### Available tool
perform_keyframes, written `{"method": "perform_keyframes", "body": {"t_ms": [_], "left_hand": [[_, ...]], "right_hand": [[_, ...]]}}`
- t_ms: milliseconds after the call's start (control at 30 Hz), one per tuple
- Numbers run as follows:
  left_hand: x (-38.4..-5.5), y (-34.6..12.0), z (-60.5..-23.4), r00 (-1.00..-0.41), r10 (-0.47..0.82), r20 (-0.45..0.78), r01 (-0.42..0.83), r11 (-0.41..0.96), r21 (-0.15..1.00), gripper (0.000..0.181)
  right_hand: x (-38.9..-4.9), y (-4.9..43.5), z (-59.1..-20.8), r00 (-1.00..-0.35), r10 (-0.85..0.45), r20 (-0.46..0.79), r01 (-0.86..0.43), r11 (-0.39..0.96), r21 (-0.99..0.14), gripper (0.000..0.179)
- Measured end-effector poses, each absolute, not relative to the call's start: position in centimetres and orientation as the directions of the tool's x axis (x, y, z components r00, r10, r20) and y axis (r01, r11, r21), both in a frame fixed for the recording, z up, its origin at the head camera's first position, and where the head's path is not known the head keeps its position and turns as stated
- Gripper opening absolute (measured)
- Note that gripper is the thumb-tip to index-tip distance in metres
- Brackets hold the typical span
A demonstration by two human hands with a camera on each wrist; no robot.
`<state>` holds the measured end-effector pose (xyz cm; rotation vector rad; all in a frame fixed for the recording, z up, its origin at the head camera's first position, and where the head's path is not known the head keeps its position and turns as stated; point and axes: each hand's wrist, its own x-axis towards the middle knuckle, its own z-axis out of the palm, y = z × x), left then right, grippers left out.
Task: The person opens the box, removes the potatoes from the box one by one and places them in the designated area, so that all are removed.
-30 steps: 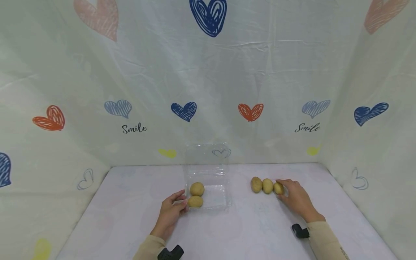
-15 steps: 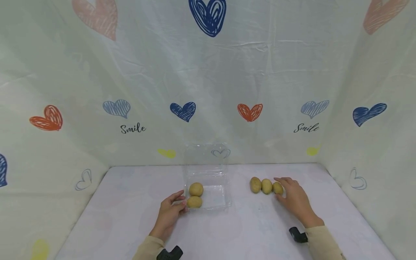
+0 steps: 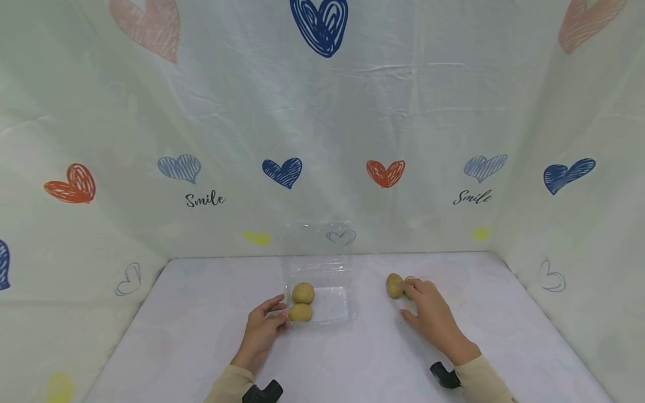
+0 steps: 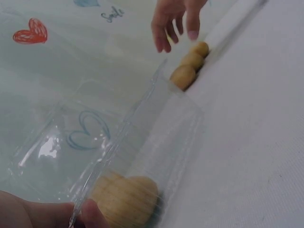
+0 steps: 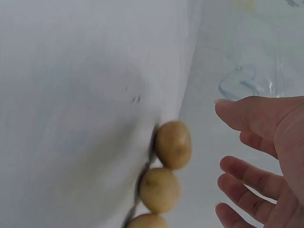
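A clear plastic clamshell box [image 3: 333, 305] stands on the table, its lid raised at the back. Two potatoes [image 3: 303, 293] lie inside along its left side, one behind the other. My left hand [image 3: 263, 333] pinches the box's left rim between thumb and finger, as the left wrist view shows. To the right of the box, three potatoes [image 5: 160, 190] sit in a row, touching. Over this row hovers my right hand [image 3: 434, 318], fingers spread and holding nothing. In the head view it partly covers the middle and right potatoes; the leftmost potato [image 3: 394, 286] shows fully.
The white table [image 3: 353, 364] ends at a pale backdrop sheet [image 3: 322, 123] printed with hearts and "Smile". More sheet hangs at both sides. A black wrist-worn device [image 3: 445, 375] sits at the right sleeve, another black device [image 3: 263, 392] at the left.
My right hand has let go of the rightmost potato and moved left over the row. The potatoes stay in place. My left hand keeps its hold on the box.
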<state>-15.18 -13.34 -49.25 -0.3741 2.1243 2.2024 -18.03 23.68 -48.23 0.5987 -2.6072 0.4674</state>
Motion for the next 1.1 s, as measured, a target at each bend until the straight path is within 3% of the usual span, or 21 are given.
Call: {"method": "perform_keyframes", "body": {"t_ms": [400,733,1100], "left_hand": [[-15.4,-13.4,-49.6,-0.967,-0.123,-0.225,-0.219,-0.055,0.974,0.051],[-15.4,-13.4,-49.5,-0.966,-0.121,-0.230,-0.224,-0.059,0.973,0.050],[-15.4,-13.3,-49.4,-0.962,-0.128,-0.241,-0.234,-0.068,0.970,0.049]], "right_hand": [[-17.8,19.9,-47.3,-0.757,-0.428,0.494,-0.574,0.797,-0.189,0.062],[-18.1,17.4,-46.9,-0.781,-0.460,0.422,-0.586,0.773,-0.243,0.057],[-18.7,15.2,-46.6,-0.760,-0.509,0.404,-0.624,0.744,-0.238,0.054]]}}
